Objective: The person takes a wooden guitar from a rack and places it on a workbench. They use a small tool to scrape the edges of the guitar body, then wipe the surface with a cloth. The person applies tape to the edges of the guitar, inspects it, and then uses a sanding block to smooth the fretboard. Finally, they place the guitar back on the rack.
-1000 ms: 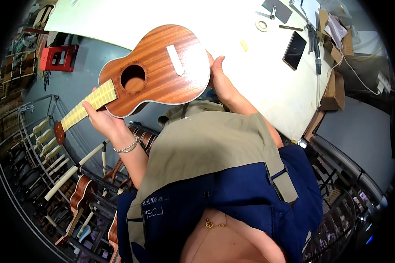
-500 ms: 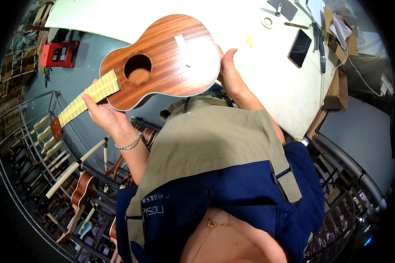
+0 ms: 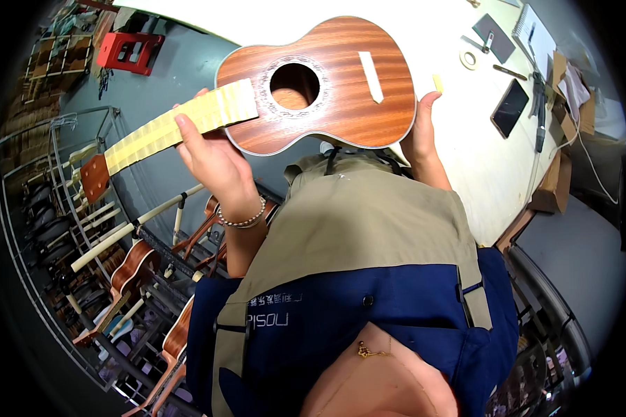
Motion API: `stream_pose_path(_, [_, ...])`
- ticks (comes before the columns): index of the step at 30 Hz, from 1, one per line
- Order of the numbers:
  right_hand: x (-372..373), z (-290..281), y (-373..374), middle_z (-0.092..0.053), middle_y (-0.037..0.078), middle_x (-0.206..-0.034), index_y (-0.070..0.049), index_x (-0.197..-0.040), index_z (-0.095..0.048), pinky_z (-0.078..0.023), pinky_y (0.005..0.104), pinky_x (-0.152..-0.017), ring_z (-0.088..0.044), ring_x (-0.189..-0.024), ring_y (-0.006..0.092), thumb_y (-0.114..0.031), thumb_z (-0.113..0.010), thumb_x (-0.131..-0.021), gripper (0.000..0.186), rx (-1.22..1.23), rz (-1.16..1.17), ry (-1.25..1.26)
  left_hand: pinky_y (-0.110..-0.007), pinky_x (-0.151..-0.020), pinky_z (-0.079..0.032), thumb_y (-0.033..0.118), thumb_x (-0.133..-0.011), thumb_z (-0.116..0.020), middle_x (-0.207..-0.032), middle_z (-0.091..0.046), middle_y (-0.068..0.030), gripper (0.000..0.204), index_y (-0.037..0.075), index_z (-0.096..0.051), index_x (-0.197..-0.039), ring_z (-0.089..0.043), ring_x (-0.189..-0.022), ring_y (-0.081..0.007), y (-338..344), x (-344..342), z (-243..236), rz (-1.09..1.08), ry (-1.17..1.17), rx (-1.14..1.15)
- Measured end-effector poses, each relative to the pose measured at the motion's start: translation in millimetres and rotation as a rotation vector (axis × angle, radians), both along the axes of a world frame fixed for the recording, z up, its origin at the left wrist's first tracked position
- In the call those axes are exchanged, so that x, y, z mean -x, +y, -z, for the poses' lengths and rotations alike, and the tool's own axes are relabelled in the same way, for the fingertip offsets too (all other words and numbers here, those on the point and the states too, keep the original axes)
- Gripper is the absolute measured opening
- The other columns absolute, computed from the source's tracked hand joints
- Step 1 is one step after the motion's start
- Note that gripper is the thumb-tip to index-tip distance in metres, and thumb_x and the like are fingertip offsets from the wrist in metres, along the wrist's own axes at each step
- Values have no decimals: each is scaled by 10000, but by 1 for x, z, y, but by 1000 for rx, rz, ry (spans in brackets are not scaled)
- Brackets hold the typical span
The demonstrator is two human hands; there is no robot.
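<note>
A brown wooden ukulele point(image 3: 348, 76) without strings lies across my two hands, its face turned up toward me. Yellow masking tape point(image 3: 153, 132) covers its fingerboard, and a pale strip point(image 3: 371, 76) sits where a bridge goes. My left hand point(image 3: 219, 163) wraps the neck near the body, thumb over the taped face, the other fingers mostly hidden behind. At the rounded lower end, my right hand point(image 3: 422, 142) supports the body's edge with the thumb raised; its fingers are hidden behind the body. The bare headstock point(image 3: 94, 178) points to the left.
On the pale worktable point(image 3: 466, 181) are a phone point(image 3: 510, 108), a tape roll point(image 3: 469, 60), a pen point(image 3: 510, 71) and a notebook point(image 3: 534, 35). A red stool point(image 3: 130, 53) stands on the floor at far left. Racks with several ukuleles point(image 3: 133, 267) fill the lower left.
The ukulele and both hands have shifted right in the view, and its face is tipped more toward me. The surroundings have also shifted right. My grip looks the same.
</note>
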State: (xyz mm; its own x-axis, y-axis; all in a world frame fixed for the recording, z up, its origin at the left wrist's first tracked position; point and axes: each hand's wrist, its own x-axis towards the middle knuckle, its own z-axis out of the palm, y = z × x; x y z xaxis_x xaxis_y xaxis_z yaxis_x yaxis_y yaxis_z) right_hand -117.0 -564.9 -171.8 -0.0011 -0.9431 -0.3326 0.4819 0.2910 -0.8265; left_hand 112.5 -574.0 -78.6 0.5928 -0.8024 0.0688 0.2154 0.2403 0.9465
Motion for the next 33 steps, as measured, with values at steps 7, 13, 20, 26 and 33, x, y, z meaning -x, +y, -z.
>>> stream_pose_path(7, [3,0,3,-335,143,-1380,19,-1345,-281,-272,363,-1041,-339,-1260,236,-667,-99,-849,866,-97,55,-78,-407,-929,-409,299,-960,-369,-1163,-488,-230,450,-42,-304,-1246,-507,-1056,-267,4,4,-1,49,-7,50])
stream_pose_path(13, [7,9,6,-333,143,-1382,11,-1349,-279,-287,364,-1033,-340,-1261,238,-650,-83,-860,845,-93,26,-127,-407,-944,-389,271,-964,-354,-1158,-483,-237,422,-30,-297,-1253,-492,-1072,-266,10,13,-5,53,-27,60])
stream_pose_path(20, [39,67,8,-460,115,-1241,21,-1276,-372,-328,348,-977,-429,-1156,213,-448,-598,-822,692,204,-169,45,-441,-1013,-317,200,-898,-510,-1263,-403,-270,489,-19,-298,-1281,-399,-1210,-316,8,-23,-8,585,-459,297])
stream_pose_path(26, [44,80,10,-540,67,-1114,-38,-1150,-513,-475,330,-839,-542,-984,179,23,-711,-692,503,181,-141,251,-361,-973,-383,345,-847,-590,-1296,-346,-311,685,28,-226,-1334,-416,-1203,-301,17,-1,-17,578,-278,220])
stream_pose_path(33, [32,50,9,-423,108,-1293,-19,-1293,-366,-379,318,-947,-455,-1136,198,-62,-753,-671,734,280,-40,451,-463,-994,-345,381,-930,-408,-1286,-353,-310,547,52,-230,-1330,-398,-1204,-352,12,-5,-1,432,-65,187])
